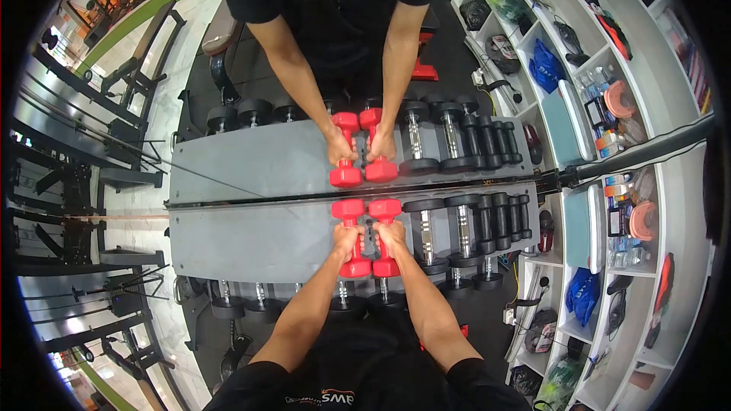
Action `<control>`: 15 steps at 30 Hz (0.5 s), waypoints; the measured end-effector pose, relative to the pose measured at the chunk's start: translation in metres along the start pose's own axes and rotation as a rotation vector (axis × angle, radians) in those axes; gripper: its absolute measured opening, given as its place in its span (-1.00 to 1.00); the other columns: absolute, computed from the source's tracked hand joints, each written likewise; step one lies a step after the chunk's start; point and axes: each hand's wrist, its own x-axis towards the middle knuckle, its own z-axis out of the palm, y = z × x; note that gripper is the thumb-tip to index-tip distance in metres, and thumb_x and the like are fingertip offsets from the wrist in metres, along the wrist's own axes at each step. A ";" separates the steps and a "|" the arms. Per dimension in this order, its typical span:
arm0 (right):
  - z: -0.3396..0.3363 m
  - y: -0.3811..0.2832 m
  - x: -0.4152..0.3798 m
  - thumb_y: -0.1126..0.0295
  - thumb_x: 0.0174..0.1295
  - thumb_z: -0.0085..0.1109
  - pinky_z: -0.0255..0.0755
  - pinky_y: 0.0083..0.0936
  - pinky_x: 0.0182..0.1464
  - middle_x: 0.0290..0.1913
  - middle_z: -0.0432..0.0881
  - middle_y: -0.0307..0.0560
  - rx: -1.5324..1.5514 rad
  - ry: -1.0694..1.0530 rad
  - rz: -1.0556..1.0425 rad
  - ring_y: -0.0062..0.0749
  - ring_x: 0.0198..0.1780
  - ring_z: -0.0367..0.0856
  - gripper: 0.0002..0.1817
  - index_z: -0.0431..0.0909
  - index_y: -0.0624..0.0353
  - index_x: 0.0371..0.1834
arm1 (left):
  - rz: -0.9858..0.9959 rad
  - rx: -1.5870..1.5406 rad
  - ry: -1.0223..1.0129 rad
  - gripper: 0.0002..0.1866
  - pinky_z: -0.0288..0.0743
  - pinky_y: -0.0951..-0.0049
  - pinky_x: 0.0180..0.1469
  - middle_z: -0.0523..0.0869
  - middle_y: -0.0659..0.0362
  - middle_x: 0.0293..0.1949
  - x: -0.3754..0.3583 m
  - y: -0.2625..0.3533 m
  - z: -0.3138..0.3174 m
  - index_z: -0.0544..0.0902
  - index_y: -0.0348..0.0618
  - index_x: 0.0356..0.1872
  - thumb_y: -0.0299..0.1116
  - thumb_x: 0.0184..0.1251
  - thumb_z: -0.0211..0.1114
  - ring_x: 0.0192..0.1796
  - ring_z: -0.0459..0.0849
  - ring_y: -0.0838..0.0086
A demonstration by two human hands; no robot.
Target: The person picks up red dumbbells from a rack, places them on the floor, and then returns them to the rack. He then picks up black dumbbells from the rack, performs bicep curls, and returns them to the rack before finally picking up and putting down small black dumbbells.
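Note:
My left hand [348, 242] is wrapped round the handle of a red dumbbell [348, 210]. Beside it, my right hand [391, 239] grips a matching red dumbbell [384, 209]. The pair stand side by side, close together, over the grey top shelf [251, 243] of a rack, each with one head toward the mirror and the other toward me. Both handles are mostly hidden by my fingers. Just right of my right hand lies a chrome-handled dumbbell [426, 236] with black heads.
Another chrome-handled dumbbell [463, 232] and several smaller black dumbbells [501, 221] line the shelf's right part. More dumbbells [261, 304] sit on the tier below. A mirror [251, 160] rises behind the shelf, reflecting me. White cubbies [590, 289] with bags and bottles stand at right.

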 end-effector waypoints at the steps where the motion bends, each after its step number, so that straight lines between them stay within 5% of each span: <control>1: 0.000 0.002 0.002 0.43 0.06 0.31 0.40 -0.38 -0.63 -0.61 0.57 -0.13 -0.008 -0.002 0.013 -0.41 -0.66 0.52 -0.90 0.61 0.21 -0.48 | -0.024 -0.006 -0.019 -0.92 0.50 0.34 -0.66 0.57 0.15 -0.62 0.002 0.000 -0.004 0.56 -0.17 -0.43 -0.56 0.07 0.29 -0.68 0.54 0.41; 9: 0.001 0.006 0.013 0.36 0.06 0.32 0.48 -0.36 -0.58 -0.55 0.65 -0.06 -0.060 0.005 0.038 -0.37 -0.62 0.60 -0.81 0.69 0.27 -0.37 | -0.077 -0.044 -0.104 -0.92 0.52 0.32 -0.62 0.56 0.18 -0.64 0.004 -0.003 -0.014 0.56 -0.16 -0.48 -0.55 0.01 0.29 -0.68 0.54 0.41; 15: 0.013 -0.003 -0.001 0.35 0.03 0.34 0.49 -0.36 -0.58 -0.57 0.66 -0.03 -0.240 0.166 -0.020 -0.36 -0.61 0.64 -0.81 0.66 0.29 -0.49 | -0.098 -0.048 -0.115 -0.92 0.55 0.30 -0.57 0.57 0.16 -0.63 0.000 -0.003 -0.015 0.58 -0.17 -0.46 -0.54 0.00 0.30 -0.65 0.55 0.41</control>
